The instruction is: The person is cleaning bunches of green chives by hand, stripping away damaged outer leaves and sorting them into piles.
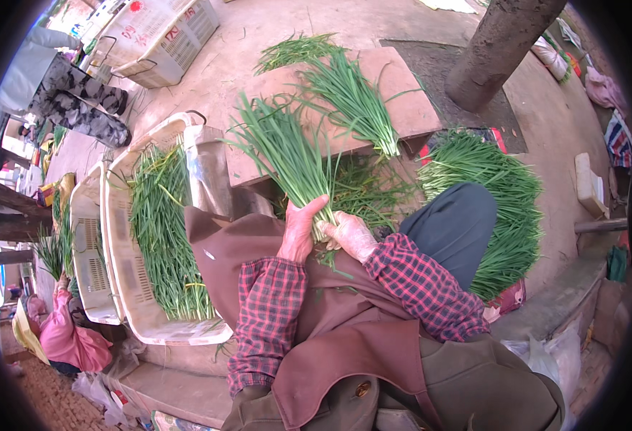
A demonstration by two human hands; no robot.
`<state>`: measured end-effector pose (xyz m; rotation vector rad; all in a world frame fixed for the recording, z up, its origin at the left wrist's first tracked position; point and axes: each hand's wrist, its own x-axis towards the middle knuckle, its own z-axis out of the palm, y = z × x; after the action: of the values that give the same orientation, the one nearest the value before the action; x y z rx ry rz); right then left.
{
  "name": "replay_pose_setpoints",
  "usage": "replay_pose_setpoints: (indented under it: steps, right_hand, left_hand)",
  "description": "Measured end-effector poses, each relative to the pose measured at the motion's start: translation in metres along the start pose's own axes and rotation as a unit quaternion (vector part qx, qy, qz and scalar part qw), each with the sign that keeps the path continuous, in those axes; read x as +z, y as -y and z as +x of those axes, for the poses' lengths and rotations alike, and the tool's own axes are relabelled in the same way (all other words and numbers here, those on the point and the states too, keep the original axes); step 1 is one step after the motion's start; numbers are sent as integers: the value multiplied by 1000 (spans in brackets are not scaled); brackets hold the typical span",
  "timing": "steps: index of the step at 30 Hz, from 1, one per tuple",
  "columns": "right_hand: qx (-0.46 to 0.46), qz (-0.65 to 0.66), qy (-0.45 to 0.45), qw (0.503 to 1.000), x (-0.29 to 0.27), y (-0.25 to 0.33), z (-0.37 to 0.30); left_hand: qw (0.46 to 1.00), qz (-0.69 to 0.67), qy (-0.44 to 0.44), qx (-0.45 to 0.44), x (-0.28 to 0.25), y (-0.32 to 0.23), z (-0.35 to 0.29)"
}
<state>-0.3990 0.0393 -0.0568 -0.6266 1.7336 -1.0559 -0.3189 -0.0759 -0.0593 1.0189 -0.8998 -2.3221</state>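
A bunch of garlic chives point(285, 149) slants up over my lap, leaves pointing away and pale stalk ends towards me. My left hand point(303, 228) is closed around the lower stalks from the left. Against the cut ends on the right, my right hand point(350, 235) pinches the stalks, its fingertips partly hidden. Beyond the bunch, a second bundle of chives point(355, 104) lies across a low brown board point(273, 86). Loose green leaves point(362, 188) are scattered below the board, and a few bits lie on my brown apron point(316, 305).
A white plastic crate point(125, 276) of chives stands at my left, another crate point(90, 237) beside it. A large chive pile point(495, 208) sits at my right knee. A tree trunk point(495, 50) rises far right. People point(75, 334) are at the left.
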Motion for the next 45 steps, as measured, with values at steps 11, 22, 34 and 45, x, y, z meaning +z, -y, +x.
replay_pose_setpoints:
  steps: [11, 22, 34, 45]
  right_hand:
    - [76, 326, 35, 942, -10, -25, 12]
    - [71, 378, 81, 919, -13, -25, -3]
    - [-285, -135, -265, 911, -35, 28, 18]
    - [-22, 239, -46, 970, -56, 48, 84]
  left_hand:
    - [989, -78, 112, -59, -1, 4, 3]
    - [980, -126, 90, -123, -1, 12, -3]
    - [994, -66, 61, -69, -1, 16, 0]
    - [997, -47, 63, -21, 6, 20, 1]
